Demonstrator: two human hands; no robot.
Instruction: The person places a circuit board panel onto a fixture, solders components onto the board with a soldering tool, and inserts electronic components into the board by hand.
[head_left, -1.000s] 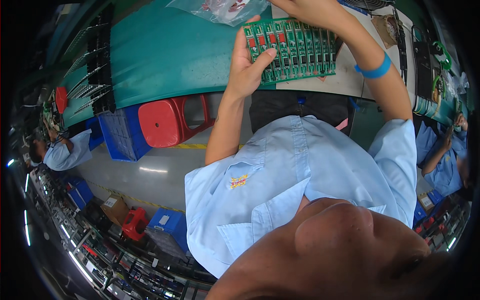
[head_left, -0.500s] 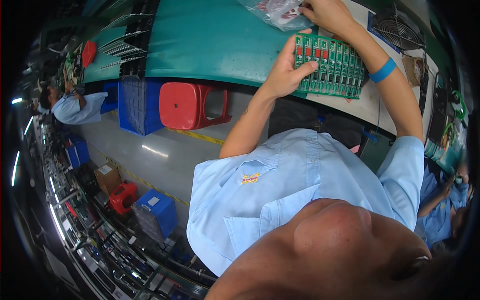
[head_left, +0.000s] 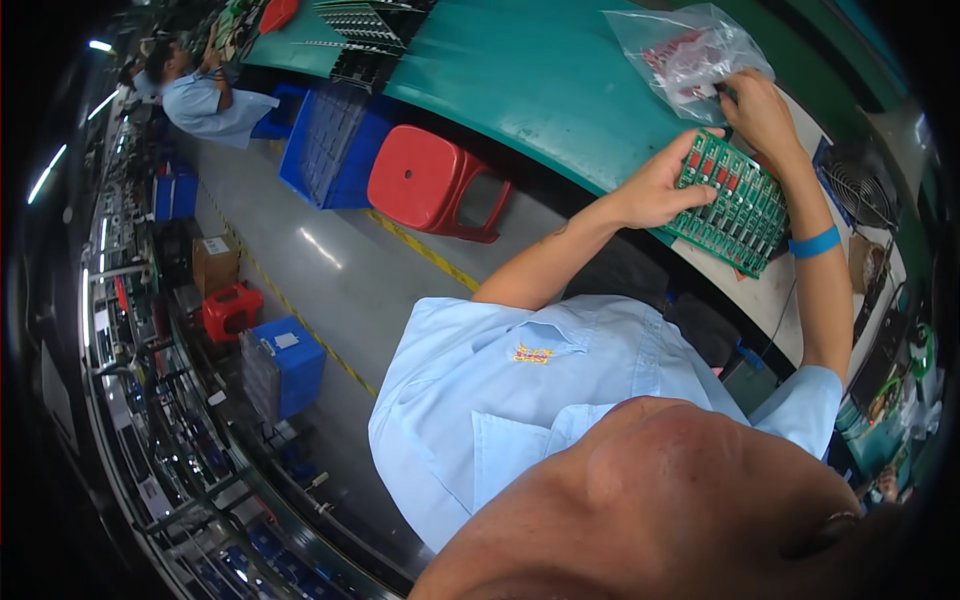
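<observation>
My left hand (head_left: 665, 188) grips a green circuit board panel (head_left: 740, 210) by its left side, thumb on top and fingers around the far edge. The panel is divided into narrow strips, with red parts on several of them toward the left end. Just beyond it, my right hand (head_left: 760, 112) is at the near edge of a clear plastic bag (head_left: 690, 62) with small red parts inside. Its fingers are bent together there; what they pinch is hidden. A blue band (head_left: 815, 243) circles my right wrist.
A green-topped bench (head_left: 520, 90) runs along the far side, with a black rack (head_left: 375, 45) on it. A fan with a wire guard (head_left: 858, 195) stands at the right. Beside the bench are a red stool (head_left: 425, 180) and a blue crate (head_left: 330, 150). A co-worker (head_left: 205, 100) is at far left.
The view has turned, shifting the bench scene rightward and down. My left hand still holds the panel, now tilted in the picture. My right hand remains by the bag, more of which shows.
</observation>
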